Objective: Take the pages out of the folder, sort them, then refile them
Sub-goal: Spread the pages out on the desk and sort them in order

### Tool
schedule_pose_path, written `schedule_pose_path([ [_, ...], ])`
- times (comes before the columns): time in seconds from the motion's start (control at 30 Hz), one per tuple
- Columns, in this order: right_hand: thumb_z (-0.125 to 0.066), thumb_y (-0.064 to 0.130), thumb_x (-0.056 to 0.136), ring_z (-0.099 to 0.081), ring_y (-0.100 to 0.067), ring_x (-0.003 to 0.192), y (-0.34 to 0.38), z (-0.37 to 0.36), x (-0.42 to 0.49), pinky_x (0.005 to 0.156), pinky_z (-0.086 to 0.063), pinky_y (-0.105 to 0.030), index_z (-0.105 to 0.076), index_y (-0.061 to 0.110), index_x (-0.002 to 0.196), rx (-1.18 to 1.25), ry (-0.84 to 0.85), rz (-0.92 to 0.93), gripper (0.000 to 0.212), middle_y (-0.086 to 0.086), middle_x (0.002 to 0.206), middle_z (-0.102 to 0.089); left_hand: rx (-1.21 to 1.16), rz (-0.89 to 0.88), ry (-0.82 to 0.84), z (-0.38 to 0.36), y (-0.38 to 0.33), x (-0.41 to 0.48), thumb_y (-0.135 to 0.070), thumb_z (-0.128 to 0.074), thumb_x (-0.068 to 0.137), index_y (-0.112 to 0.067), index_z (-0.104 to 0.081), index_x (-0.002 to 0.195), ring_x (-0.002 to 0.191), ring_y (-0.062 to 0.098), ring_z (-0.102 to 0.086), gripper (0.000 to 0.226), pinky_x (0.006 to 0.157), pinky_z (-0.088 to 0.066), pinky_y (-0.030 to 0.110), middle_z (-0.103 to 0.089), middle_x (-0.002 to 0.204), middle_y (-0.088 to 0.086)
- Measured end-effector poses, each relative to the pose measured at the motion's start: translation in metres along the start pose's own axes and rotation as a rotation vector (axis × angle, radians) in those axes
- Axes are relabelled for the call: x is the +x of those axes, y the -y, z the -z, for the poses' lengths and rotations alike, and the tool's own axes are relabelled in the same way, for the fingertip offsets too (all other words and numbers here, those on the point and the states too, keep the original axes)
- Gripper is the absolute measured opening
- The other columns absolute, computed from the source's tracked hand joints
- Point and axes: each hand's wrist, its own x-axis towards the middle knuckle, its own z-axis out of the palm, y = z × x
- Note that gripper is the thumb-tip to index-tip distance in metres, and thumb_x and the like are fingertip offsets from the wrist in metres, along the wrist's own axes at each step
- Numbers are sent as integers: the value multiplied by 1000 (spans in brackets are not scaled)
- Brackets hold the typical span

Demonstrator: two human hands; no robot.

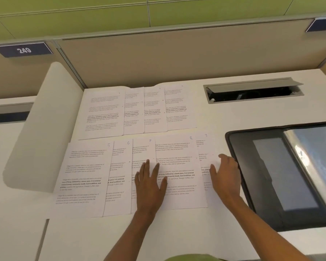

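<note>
Left hand (151, 182), fingers flat, pins page 8 (179, 153) to the tabletop (215, 117), seemingly so the open, empty right hand (226, 174), folder (262, 166) just beyond it, can align page 9 (202, 147).

Room along the bottom and right of centre; walled in at the top and left.

I see bare desk (83, 238) across the lower frame, and a free strip in the upper right between the open cable hatch (252, 93) and the folder (241, 147). The partition (177, 59) closes the top of the frame and the curved white divider (51, 119) closes the left. The upper row of pages (135, 110) and lower row of pages (87, 176) lie flat across the centre. My left hand (151, 183) lies flat on the lower row. My right hand (226, 176) sits at that row's right end, just beside the folder, whose clear sleeves (312, 157) rise at the right edge.
</note>
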Motion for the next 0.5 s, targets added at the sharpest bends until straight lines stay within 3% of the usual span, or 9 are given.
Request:
schedule_pose_path([
  [0.17,-64,27,98,-44,-28,140,-8,-19,-64,117,-38,-45,-44,13,151,-21,-20,235,58,-10,155,-45,11,-195,21,-5,3,-47,-49,-41,107,-30,-33,163,162,16,-1,60,132,-5,45,-8,176,-3],
  [0.23,-54,35,102,-26,-22,153,-19,-33,-89,126,-22,-42,-29,17,160,-78,21,323,66,-5,167,-27,77,-287,39,-12,7,-68,-44,-44,109,-28,-30,164,163,19,-3,60,130,-5,47,-6,176,-2],
  [0.33,-41,45,103,-4,-16,158,-37,-47,-115,128,-3,-39,-11,19,164,-128,99,357,74,0,172,-7,194,-392,58,-23,19,-93,-40,-47,108,-24,-23,167,162,22,-9,65,127,-10,53,-7,176,2],
  [0.5,-32,49,103,-7,-19,159,-68,-49,-135,127,-3,-43,-12,17,164,-148,128,345,72,0,172,-5,300,-428,78,-27,23,-109,-41,-47,107,-21,-20,167,162,23,-12,68,124,-13,57,-11,176,5],
])
